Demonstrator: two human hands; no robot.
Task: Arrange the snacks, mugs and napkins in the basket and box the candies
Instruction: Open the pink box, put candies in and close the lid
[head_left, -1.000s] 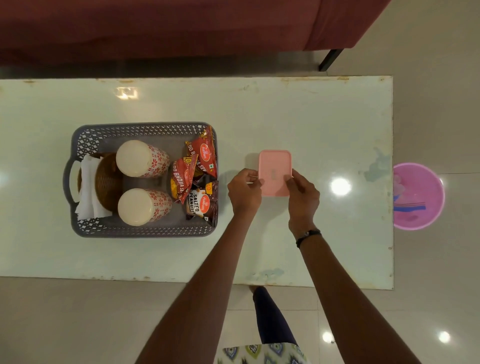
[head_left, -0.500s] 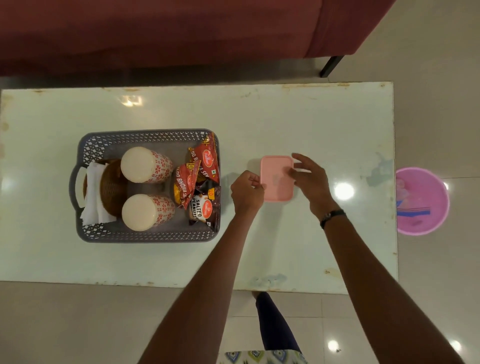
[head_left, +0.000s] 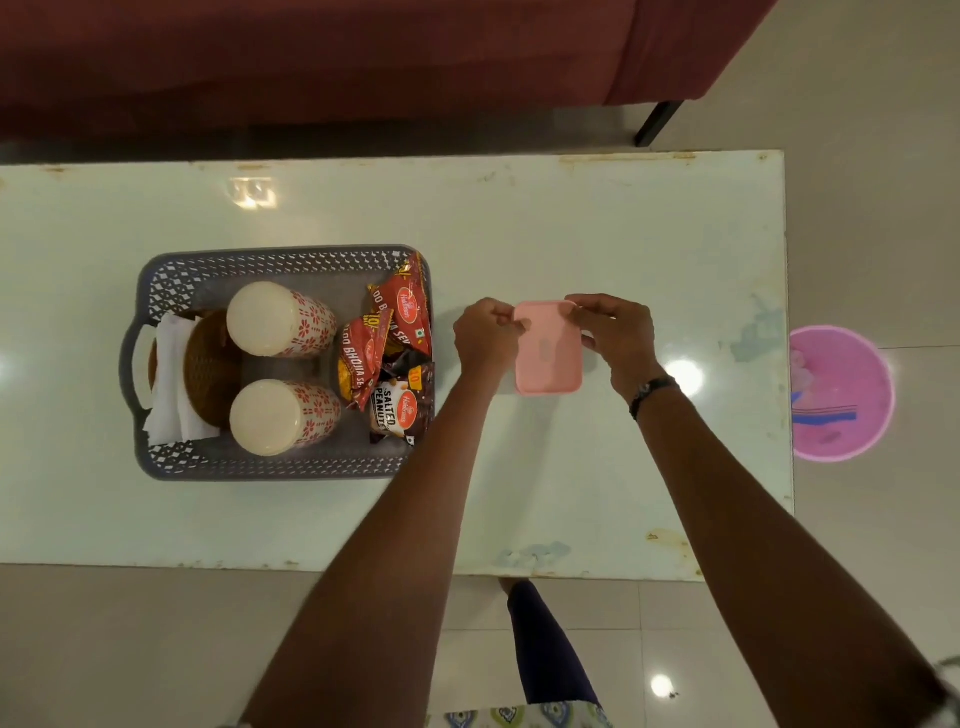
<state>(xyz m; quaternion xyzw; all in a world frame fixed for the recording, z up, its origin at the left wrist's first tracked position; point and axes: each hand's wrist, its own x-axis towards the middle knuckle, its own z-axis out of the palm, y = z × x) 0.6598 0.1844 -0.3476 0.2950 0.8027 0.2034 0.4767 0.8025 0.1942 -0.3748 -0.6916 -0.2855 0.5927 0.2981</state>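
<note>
A pink lidded candy box (head_left: 548, 358) lies on the pale table (head_left: 571, 234), to the right of a grey basket (head_left: 280, 465). My left hand (head_left: 485, 332) pinches its far left corner and my right hand (head_left: 615, 332) pinches its far right corner. The basket holds two white mugs with red flowers, one at the back (head_left: 280, 319) and one nearer me (head_left: 283, 415), both lying on their sides. Red and brown snack packets (head_left: 389, 353) fill its right end. White napkins (head_left: 171, 384) and a woven brown holder (head_left: 210, 369) sit at its left end.
A dark red sofa (head_left: 311, 52) runs along the table's far side, with one black leg (head_left: 657, 122) on the floor. A pink bucket (head_left: 841, 392) stands on the tiled floor past the table's right edge. My leg shows below the near edge.
My right hand went from the box's near right side, opened over the right edge, then closed on the far right corner. My left hand shifted up to the far left corner.
</note>
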